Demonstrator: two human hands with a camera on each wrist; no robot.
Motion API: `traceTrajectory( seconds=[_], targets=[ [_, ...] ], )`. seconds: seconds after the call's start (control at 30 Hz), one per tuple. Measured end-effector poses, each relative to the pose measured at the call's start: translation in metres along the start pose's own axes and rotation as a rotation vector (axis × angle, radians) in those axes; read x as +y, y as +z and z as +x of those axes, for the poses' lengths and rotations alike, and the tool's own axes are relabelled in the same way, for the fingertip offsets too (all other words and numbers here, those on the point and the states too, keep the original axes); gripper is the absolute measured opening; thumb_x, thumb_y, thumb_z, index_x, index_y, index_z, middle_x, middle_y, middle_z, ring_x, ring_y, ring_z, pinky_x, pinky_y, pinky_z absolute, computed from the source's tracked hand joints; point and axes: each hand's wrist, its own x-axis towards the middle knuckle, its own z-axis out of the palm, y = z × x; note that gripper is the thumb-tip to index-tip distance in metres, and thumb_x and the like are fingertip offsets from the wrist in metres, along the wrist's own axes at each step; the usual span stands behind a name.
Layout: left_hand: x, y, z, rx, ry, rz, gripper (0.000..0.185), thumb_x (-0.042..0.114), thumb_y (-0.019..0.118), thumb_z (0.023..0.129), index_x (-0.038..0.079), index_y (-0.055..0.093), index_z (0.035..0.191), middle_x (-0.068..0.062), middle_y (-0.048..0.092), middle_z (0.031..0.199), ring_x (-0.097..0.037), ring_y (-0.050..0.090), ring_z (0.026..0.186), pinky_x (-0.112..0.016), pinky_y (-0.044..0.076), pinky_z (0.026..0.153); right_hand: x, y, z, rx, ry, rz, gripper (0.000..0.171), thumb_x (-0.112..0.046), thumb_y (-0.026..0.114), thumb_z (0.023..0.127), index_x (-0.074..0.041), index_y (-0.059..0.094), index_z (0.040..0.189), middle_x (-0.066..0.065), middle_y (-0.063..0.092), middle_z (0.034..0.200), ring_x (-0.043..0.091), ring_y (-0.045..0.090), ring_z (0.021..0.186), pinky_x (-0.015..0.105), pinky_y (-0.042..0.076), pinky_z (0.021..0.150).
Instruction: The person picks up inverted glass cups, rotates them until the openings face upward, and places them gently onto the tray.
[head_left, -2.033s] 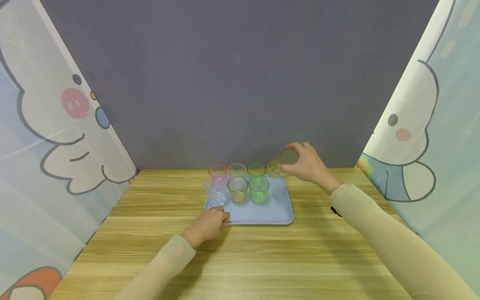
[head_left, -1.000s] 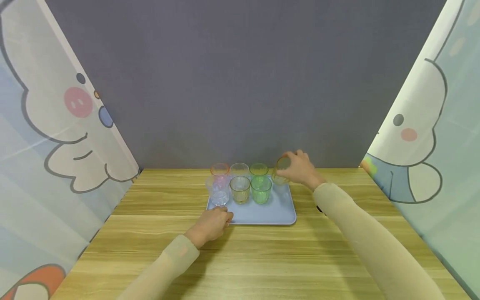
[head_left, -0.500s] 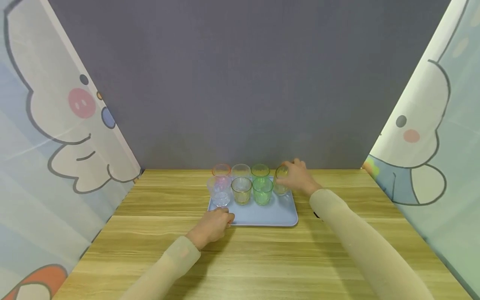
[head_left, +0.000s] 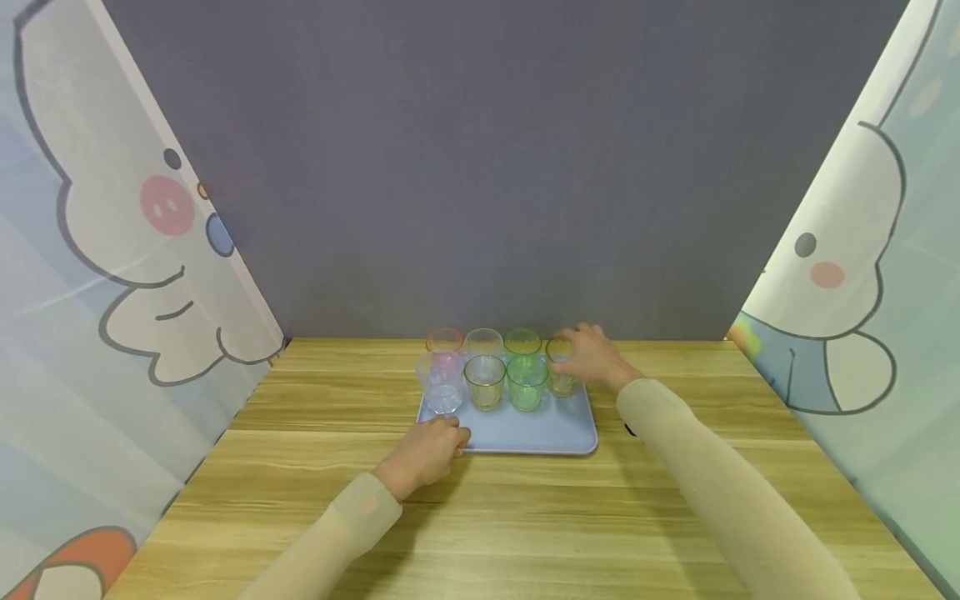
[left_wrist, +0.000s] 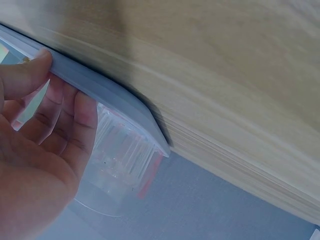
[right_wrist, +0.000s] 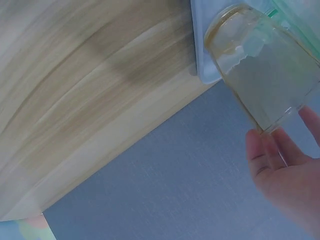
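Your right hand curls its fingers around the yellow glass standing at the tray's far right corner. Your left hand pinches the tray's near left edge on the tabletop.

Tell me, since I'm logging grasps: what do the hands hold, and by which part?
The right hand holds the yellowish glass by its upper side. The left hand grips the tray by its near-left edge.
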Motion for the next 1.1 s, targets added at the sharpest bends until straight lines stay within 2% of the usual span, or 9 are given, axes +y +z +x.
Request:
traceTrajectory(
  seconds=[0.17, 0.4, 0.6, 0.67, 0.9, 1.1],
  targets=[
    [-0.001, 0.003, 0.001, 0.002, 0.009, 0.007, 0.017, 0.011, 0.077, 0.087, 0.017, 0.062, 0.082, 0.003, 0.055, 0.080, -0.022, 0.062, 0.078, -0.035, 0.053, 0.059, 0.001, 0.003, 0.002, 0.013, -0.018, -0.024, 0.064, -0.033, 0.070, 0.082, -0.004, 0.061, 0.138, 0.026, 0.049, 0.143, 0.045, 0.042, 0.128, 0.063, 0.039, 0.105],
    [-0.002, 0.003, -0.001, 0.000, -0.018, -0.023, 0.018, 0.010, 0.078, 0.087, 0.018, 0.062, 0.081, 0.005, 0.053, 0.079, -0.019, 0.061, 0.077, -0.033, 0.051, 0.059, 0.003, 0.005, -0.002, 0.030, -0.048, 0.020, 0.060, -0.033, 0.071, 0.090, -0.001, 0.059, 0.139, 0.026, 0.049, 0.143, 0.045, 0.040, 0.130, 0.063, 0.038, 0.106],
    [-0.004, 0.000, -0.002, 0.003, -0.018, -0.073, 0.016, 0.008, 0.077, 0.087, 0.014, 0.063, 0.082, 0.005, 0.053, 0.079, -0.017, 0.059, 0.076, -0.031, 0.050, 0.060, 0.005, 0.005, -0.009, 0.062, -0.066, 0.047, 0.058, -0.032, 0.069, 0.092, -0.002, 0.058, 0.140, 0.026, 0.048, 0.143, 0.044, 0.040, 0.130, 0.062, 0.038, 0.107],
    [-0.006, -0.002, -0.002, 0.028, -0.013, -0.090, 0.015, 0.008, 0.077, 0.086, 0.013, 0.064, 0.083, 0.005, 0.054, 0.079, -0.017, 0.058, 0.075, -0.031, 0.049, 0.062, 0.006, 0.004, -0.011, 0.072, -0.068, 0.049, 0.057, -0.031, 0.069, 0.093, -0.002, 0.058, 0.140, 0.026, 0.049, 0.143, 0.044, 0.040, 0.131, 0.061, 0.037, 0.108],
    [-0.012, -0.019, 0.001, 0.197, 0.004, -0.106, 0.011, 0.007, 0.075, 0.086, 0.012, 0.065, 0.083, 0.004, 0.056, 0.079, -0.015, 0.056, 0.072, -0.030, 0.048, 0.060, 0.003, -0.008, -0.024, 0.078, -0.050, 0.090, 0.052, -0.027, 0.066, 0.097, -0.002, 0.057, 0.141, 0.026, 0.047, 0.144, 0.046, 0.040, 0.134, 0.065, 0.034, 0.109],
    [-0.018, -0.036, 0.003, 0.335, -0.039, -0.111, 0.006, 0.009, 0.073, 0.089, 0.010, 0.068, 0.086, 0.000, 0.057, 0.080, -0.010, 0.045, 0.066, -0.025, 0.043, 0.057, 0.005, -0.017, -0.031, 0.115, -0.021, 0.130, 0.049, -0.024, 0.064, 0.098, 0.000, 0.056, 0.140, 0.024, 0.051, 0.141, 0.045, 0.046, 0.132, 0.063, 0.037, 0.109]
  ],
)
